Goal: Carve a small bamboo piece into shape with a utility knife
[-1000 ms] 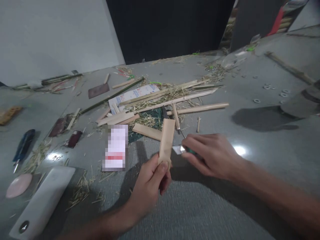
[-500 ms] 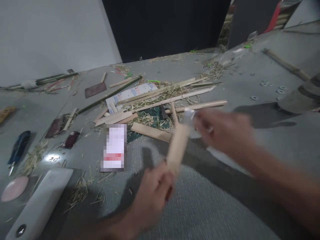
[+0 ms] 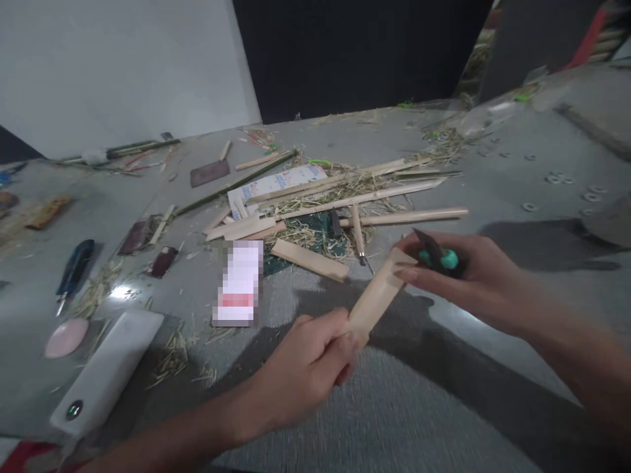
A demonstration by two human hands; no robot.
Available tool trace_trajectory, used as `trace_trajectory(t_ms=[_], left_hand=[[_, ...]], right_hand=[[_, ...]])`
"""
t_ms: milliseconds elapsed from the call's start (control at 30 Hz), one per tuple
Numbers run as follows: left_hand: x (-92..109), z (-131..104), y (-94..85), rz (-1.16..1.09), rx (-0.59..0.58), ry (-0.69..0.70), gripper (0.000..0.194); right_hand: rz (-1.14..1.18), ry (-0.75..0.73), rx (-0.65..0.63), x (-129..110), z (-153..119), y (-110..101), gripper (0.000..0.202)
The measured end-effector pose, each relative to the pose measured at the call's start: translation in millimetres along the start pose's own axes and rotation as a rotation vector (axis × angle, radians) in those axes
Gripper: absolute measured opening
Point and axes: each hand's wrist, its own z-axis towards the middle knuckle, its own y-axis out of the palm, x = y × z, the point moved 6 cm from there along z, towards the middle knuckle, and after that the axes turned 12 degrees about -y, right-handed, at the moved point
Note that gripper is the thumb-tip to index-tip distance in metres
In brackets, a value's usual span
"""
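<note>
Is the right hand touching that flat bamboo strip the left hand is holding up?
Touching. The head view shows the right hand, which grips a green-handled knife, with its fingertips pressed on the far end of the bamboo strip; the left hand pinches the near end.

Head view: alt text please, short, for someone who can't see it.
A person's left hand grips one end of a flat bamboo strip, while the right hand holds a green-handled knife at the strip's far end. Behind them, bamboo slats and shavings litter the grey table.
</note>
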Motion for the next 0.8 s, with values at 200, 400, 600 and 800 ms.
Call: trace_trajectory(t_ms=[200,400,600,800], left_hand=[[27.6,-7.7,-29.3,0.544,0.016,0.078,0.040],[-2.6,-7.8,-161.7,1.044,0.910,-0.158,0.061],[-39.6,-6.8,-186.3,1.175,0.779,-0.324,0.059],[-4.0,-29.5,-191.2,0.939,1.055,-0.048,0.045]], right_hand=[[0.257,0.091,-0.092,9.0,-8.9,13.5,0.037],[0.344,0.156,-0.080,20.5,-12.4,21.3,0.036],[0.368,0.165,-0.084,27.4,-16.0,24.6,0.031],[0.351,0.273,0.055,26.5,-9.4,17.5,0.025]])
